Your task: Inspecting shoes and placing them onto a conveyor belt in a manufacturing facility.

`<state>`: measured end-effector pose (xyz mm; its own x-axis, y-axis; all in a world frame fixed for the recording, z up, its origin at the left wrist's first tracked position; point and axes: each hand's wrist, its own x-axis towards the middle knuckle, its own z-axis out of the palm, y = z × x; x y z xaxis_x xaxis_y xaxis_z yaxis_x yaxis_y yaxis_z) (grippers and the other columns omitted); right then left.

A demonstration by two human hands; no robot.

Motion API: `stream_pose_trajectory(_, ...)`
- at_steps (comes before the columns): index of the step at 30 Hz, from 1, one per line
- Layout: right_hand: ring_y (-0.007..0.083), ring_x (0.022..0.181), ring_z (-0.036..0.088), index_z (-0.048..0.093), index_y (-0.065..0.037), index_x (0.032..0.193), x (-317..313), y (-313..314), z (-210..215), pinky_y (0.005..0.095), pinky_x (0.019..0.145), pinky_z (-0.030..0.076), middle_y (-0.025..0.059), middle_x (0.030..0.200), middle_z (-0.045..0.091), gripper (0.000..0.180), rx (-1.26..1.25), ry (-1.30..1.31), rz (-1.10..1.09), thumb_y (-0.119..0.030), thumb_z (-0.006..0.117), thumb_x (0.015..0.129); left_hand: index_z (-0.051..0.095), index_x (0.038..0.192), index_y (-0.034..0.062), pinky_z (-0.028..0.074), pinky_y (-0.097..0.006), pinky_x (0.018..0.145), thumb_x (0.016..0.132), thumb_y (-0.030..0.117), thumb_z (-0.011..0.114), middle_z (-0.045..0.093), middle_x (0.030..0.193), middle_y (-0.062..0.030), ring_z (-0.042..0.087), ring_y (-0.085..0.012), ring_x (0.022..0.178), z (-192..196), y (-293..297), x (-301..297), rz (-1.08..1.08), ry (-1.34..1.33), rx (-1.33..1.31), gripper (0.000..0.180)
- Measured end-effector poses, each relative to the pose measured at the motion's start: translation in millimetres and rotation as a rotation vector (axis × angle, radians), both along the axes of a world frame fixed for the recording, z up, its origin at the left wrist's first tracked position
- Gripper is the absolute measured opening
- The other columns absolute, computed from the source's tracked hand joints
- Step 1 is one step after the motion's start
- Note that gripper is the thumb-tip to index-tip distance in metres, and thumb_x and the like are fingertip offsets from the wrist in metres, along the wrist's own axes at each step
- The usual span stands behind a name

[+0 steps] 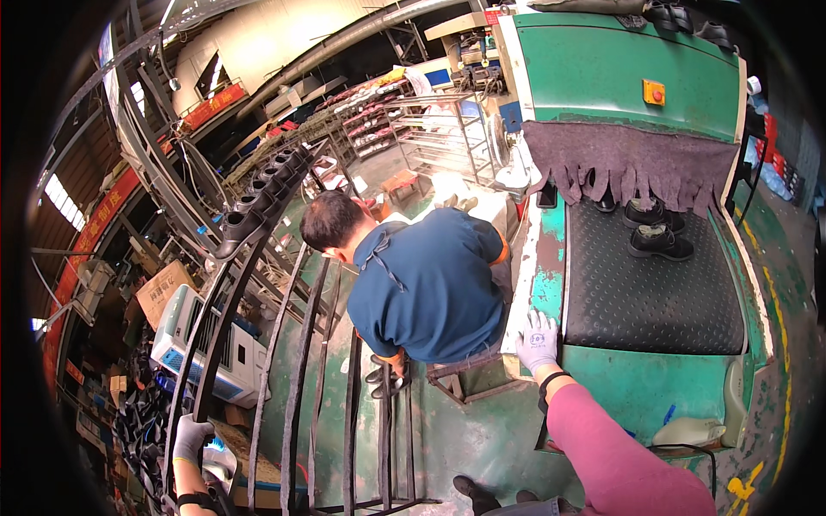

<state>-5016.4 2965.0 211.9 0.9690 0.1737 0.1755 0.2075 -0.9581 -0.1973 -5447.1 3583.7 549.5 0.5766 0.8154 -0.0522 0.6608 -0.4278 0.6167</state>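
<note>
My left hand, in a pale grey glove, is closed round a dark rail of the metal shoe rack at the lower left. Stretched forward, my right hand, also gloved, lies flat with fingers extended on the worn green edge of a conveyor machine. Beside it is the black dimpled conveyor belt. Black shoes rest on the belt's far part, some partly under a ragged grey-purple cloth curtain. Along the rack's upper rails stands a row of black shoes.
A person in a dark blue shirt sits on a stool between rack and machine, one hand near shoes on the lower rails. A red button on a yellow box is on the machine. A white appliance stands behind the rack.
</note>
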Motion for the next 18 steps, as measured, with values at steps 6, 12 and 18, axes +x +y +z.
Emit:
stream_pose_trajectory(6, 0.0307, 0.144, 0.039, 0.052, -0.008, 0.145, 5.8, -2.9, -13.6, 0.0516, 0.119, 0.025, 0.0140, 0.155, 0.046, 0.061, -0.009, -0.107, -0.001, -0.044, 0.055, 0.096, 0.064, 0.077, -0.0012, 0.050, -0.031, 0.048, 0.066, 0.001, 0.070, 0.063, 0.064, -0.0069, 0.061, -0.0171, 0.050, -0.6, 0.6, 3.1, -0.014, -0.007, 0.001, 0.013)
stream_pose_trajectory(12, 0.0300, 0.143, 0.040, 0.053, -0.007, 0.145, 0.1, 0.5, -2.8, 0.0515, 0.120, 0.024, 0.0131, 0.156, 0.044, 0.059, -0.016, -0.040, 0.009, -0.040, 0.054, 0.095, 0.064, 0.076, 0.0005, 0.048, -0.030, 0.050, 0.066, 0.003, 0.070, 0.062, 0.066, -0.0032, 0.058, -0.0138, 0.053, -2.1, -2.5, -0.9, 0.000, 0.003, 0.009, 0.012)
stream_pose_trajectory(18, 0.0307, 0.144, 0.040, 0.052, -0.011, 0.146, 4.5, -1.0, -10.4, 0.0522, 0.119, 0.024, 0.0139, 0.157, 0.044, 0.060, -0.035, -0.063, 0.007, -0.042, 0.054, 0.095, 0.063, 0.074, 0.0012, 0.046, -0.029, 0.048, 0.069, 0.004, 0.069, 0.060, 0.062, -0.0020, 0.056, -0.0124, 0.051, 1.3, -7.6, 1.6, 0.002, 0.001, -0.002, 0.008)
